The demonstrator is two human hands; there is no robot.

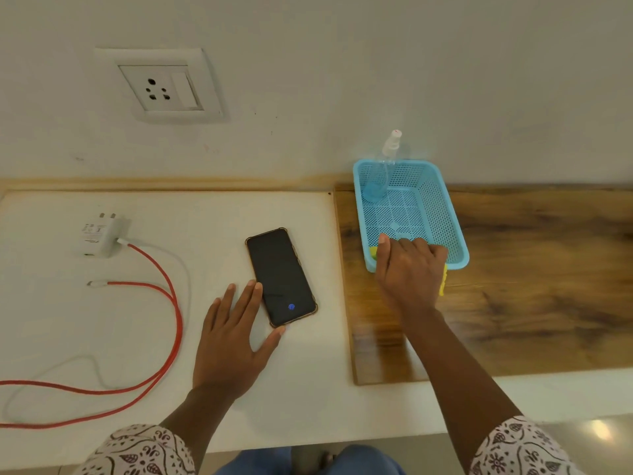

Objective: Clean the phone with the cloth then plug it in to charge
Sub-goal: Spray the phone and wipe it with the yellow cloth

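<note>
A black phone (280, 275) lies screen up on the white tabletop, a small blue dot lit near its lower end. My left hand (233, 341) rests flat beside it, fingers spread, fingertips touching its left and bottom edges. My right hand (409, 269) is over the near rim of a blue basket (442, 207), closed on a yellow cloth (443, 281) that shows below and beside the fingers. A white charger (101, 236) lies at the left with a red cable (171, 303) whose free plug (93, 283) lies loose.
A wall socket (161, 89) with a switch sits above the table at the left. A clear spray bottle (383, 169) stands in the basket's far corner. A wooden board (531, 269) covers the table's right part. A white cable (85, 363) loops at the left.
</note>
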